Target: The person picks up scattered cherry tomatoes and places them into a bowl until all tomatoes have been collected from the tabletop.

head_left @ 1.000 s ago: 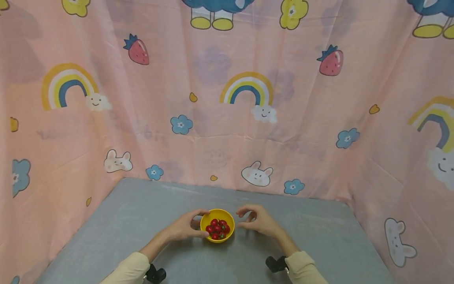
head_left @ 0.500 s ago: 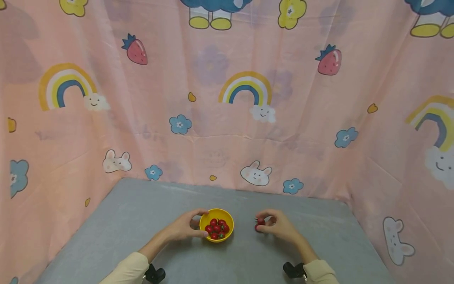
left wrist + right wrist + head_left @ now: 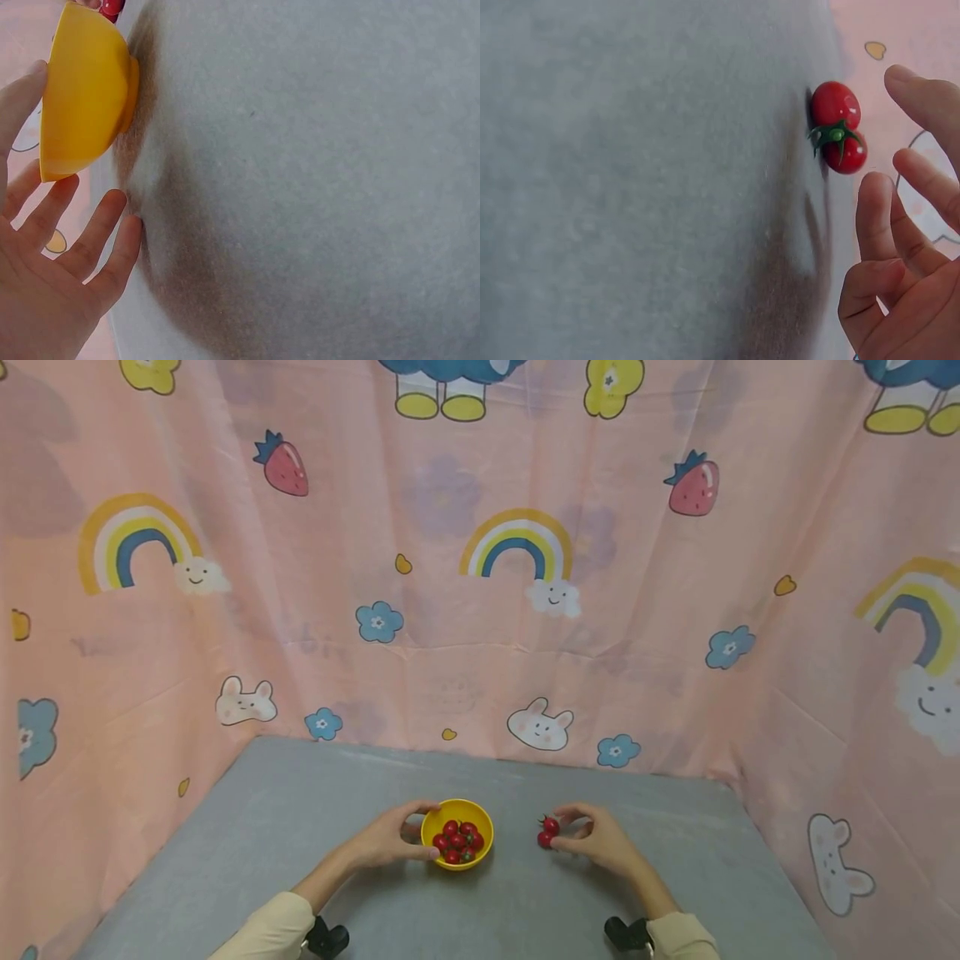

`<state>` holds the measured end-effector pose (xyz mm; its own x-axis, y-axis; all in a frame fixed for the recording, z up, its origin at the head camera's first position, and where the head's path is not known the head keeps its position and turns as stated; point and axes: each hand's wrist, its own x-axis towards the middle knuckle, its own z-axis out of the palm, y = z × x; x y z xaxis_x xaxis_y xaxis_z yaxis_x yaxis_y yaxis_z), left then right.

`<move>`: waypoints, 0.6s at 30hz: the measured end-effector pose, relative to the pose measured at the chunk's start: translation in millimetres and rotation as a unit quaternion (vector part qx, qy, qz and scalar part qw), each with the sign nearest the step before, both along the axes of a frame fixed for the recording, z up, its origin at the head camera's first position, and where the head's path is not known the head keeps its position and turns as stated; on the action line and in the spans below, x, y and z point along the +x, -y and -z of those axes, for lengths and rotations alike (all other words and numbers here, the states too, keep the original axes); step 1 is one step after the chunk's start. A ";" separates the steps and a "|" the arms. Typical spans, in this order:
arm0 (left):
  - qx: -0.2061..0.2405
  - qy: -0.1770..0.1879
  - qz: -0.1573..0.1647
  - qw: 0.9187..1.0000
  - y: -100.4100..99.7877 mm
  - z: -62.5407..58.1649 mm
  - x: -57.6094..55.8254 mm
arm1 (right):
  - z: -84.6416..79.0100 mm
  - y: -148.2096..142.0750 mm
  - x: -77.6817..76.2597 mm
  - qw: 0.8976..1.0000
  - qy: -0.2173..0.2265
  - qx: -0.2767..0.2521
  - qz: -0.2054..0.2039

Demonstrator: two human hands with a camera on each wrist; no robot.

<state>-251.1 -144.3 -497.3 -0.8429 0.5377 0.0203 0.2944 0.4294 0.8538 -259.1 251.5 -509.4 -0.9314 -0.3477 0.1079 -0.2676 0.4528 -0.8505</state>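
A yellow bowl (image 3: 477, 855) with several red cherry tomatoes (image 3: 458, 841) inside stands on the grey table. My left hand (image 3: 386, 838) holds it at the left side, thumb and fingers at its rim; in the left wrist view the bowl (image 3: 86, 90) hides its contents. To the right of the bowl, two cherry tomatoes (image 3: 545, 839) lie together on the table. Beside them is my right hand (image 3: 603, 843), fingers spread and loosely bent. The right wrist view shows a gap between its fingertips and the two tomatoes (image 3: 835, 105), one with a green stem top.
The grey tabletop (image 3: 330, 785) is bordered at the back and sides by a pink printed curtain (image 3: 435, 668). A black wrist camera (image 3: 327, 938) sits at the left cuff and another black camera (image 3: 627, 933) at the right one.
My right hand moved right, away from the bowl, and had its fingers at two tomatoes half a second ago; now they are slightly off them. My left hand has stayed at the bowl.
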 end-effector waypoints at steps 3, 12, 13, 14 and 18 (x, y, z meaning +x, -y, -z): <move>-0.002 -0.001 0.002 1.000 -0.5 -0.2 0.6 | 2.8 -1.8 -2.1 1.000 -0.004 0.009 0.018; -0.003 -0.002 0.001 1.000 -1.0 -1.6 1.4 | 3.2 -2.7 3.2 1.000 -0.010 -0.002 0.007; -0.004 -0.003 0.000 1.000 -0.7 -1.3 1.0 | 2.9 -1.9 4.4 1.000 -0.009 -0.002 0.006; -0.004 -0.003 0.000 1.000 -0.3 -0.9 0.7 | 3.3 -1.2 5.1 1.000 -0.009 -0.002 0.007; -0.006 -0.003 0.000 1.000 0.3 -0.3 0.8 | 4.9 1.4 8.4 1.000 -0.004 -0.005 0.008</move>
<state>-250.3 -144.5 -497.0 -0.8424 0.5385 0.0199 0.3005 0.4388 0.8468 -250.8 250.1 -514.4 -0.9357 -0.3321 0.1193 -0.2680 0.4486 -0.8526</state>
